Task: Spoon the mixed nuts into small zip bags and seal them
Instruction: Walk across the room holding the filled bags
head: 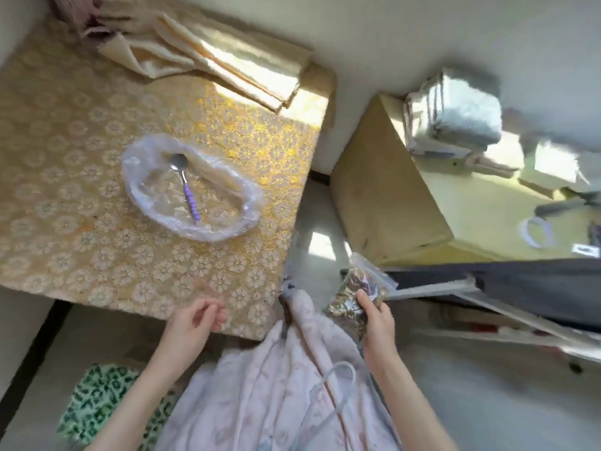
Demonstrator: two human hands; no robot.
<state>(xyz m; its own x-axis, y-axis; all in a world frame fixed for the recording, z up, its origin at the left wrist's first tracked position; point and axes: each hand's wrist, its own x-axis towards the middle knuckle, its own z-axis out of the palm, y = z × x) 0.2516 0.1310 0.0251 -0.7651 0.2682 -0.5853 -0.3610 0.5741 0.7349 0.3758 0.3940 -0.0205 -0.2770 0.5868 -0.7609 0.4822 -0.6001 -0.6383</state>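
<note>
Head cam: right hand [377,323] grips a small zip bag of mixed nuts [353,296], held off the table's near right corner. Left hand [198,320] hovers over the table's [65,125] near edge, fingers loosely curled, holding nothing. Purple-handled spoon [185,185] lies in the big clear plastic bag [153,151] mid-table.

Left hand [198,323] loosely curled, right hand [377,323] gripping.
</note>
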